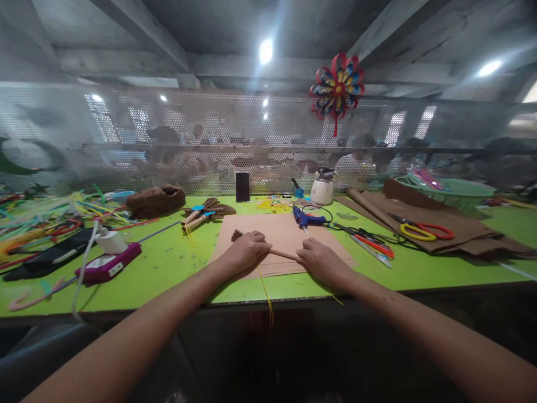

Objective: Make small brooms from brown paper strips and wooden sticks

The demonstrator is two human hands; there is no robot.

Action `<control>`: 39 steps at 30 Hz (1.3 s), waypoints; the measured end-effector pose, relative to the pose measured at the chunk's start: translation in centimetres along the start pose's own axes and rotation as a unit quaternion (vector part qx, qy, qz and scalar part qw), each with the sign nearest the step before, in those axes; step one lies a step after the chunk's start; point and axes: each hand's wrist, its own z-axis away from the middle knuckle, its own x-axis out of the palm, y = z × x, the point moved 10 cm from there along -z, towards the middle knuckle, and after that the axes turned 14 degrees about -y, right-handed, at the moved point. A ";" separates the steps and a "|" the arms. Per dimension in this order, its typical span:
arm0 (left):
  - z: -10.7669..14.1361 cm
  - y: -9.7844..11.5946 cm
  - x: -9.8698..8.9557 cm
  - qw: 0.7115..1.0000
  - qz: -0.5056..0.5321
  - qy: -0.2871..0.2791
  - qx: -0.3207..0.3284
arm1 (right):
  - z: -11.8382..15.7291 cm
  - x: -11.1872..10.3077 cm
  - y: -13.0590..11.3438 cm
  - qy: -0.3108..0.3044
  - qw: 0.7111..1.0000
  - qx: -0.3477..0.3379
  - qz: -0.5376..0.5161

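A thin rolled brown paper stick lies between my two hands, just above a brown paper sheet. My left hand is closed around its left part, where a bundled, fringed end pokes out past the fingers. At the stick's right end, the fingers of my right hand are closed on it. Yellow string hangs from beside my left hand over the table edge, and a short yellow end shows under my right wrist. A blue glue gun lies just beyond my right hand.
On the green table are scissors, brown paper sheets, a purple power strip, finished brown paper pieces, a white jug and a brown bundle. A perforated screen stands behind.
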 end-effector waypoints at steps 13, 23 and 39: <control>0.1 -1.1 0.5 0.998 0.040 -0.027 -0.039 | 0.2 -0.3 0.4 0.015 1.000 0.014 -0.024; 0.1 -0.8 0.3 0.998 0.031 -0.038 -0.038 | 0.0 -0.4 0.3 0.012 1.000 0.014 -0.008; 0.0 -2.5 0.9 0.993 0.079 -0.044 -0.082 | 0.4 -0.4 0.6 0.014 0.999 0.025 -0.019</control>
